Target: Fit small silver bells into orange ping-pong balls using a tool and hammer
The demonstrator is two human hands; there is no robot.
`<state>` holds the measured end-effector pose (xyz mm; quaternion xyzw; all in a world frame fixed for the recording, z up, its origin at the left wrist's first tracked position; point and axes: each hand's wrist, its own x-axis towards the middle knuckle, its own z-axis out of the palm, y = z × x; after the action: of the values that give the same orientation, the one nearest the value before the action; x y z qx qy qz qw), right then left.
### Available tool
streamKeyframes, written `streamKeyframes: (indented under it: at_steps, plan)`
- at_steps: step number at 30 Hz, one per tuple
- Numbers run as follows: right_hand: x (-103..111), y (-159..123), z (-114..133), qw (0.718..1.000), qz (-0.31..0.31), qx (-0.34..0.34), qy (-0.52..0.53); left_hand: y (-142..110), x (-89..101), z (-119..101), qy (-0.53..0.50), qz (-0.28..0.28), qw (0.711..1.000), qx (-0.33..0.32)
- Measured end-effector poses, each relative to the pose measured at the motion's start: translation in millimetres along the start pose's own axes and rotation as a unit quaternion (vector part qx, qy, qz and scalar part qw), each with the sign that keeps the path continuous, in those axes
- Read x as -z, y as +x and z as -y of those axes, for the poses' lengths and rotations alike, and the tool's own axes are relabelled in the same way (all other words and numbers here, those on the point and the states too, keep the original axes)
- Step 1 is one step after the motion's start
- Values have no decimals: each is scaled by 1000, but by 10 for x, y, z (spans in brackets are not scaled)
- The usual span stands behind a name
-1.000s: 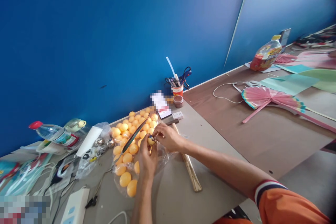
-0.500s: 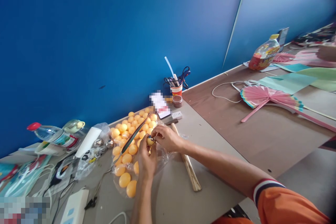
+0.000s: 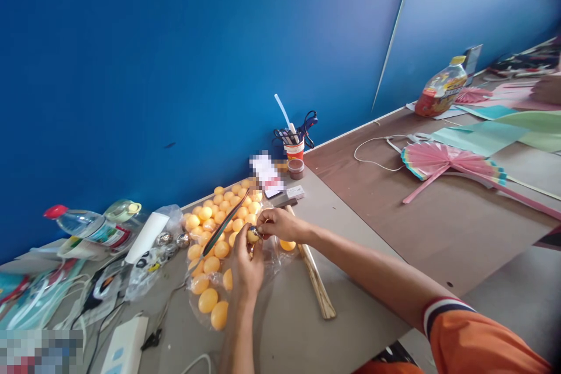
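Note:
My left hand [image 3: 248, 269] is closed round a small yellowish ball [image 3: 253, 235] with a shiny, dark silvery part, held up above the table. My right hand [image 3: 278, 225] reaches in from the right, its fingertips pinched at the ball's silvery side. What exactly lies between those fingertips is too small to make out. Below and behind both hands, many orange plastic balls [image 3: 208, 300] lie in a clear bag. One orange ball [image 3: 287, 245] shows just under my right hand. A hammer [image 3: 316, 286] with a wooden handle lies beneath my right wrist.
A long dark strip [image 3: 219, 232] lies across the balls. Foil-like silver balls [image 3: 165, 238], bottles [image 3: 99, 226] and a power strip [image 3: 125, 347] are on the left. Behind stand a cup of tools [image 3: 294, 151] and a small jar [image 3: 295, 169]. A pink paper fan [image 3: 451, 160] lies right.
My right hand has shifted slightly right and the held ball has turned a little. An orange ball below my right hand has come into sight.

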<state>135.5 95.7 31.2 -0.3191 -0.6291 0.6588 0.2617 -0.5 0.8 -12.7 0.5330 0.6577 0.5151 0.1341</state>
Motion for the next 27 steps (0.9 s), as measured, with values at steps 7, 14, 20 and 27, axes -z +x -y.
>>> streamKeyframes:
  at_steps: [7,14,20,27]
  plan:
    - [32,33,-45,985,25,-80,149,-23,-5,-11,37,-3,998,-46]
    - [19,34,-85,988,19,-63,143,-14,-15,28,47,-12,996,-71]
    - [-28,34,-115,987,7,-58,148,-35,-32,56,64,-6,994,-89]
    - [-52,50,-145,996,8,-9,84,-26,-12,-4,58,-8,996,-67]
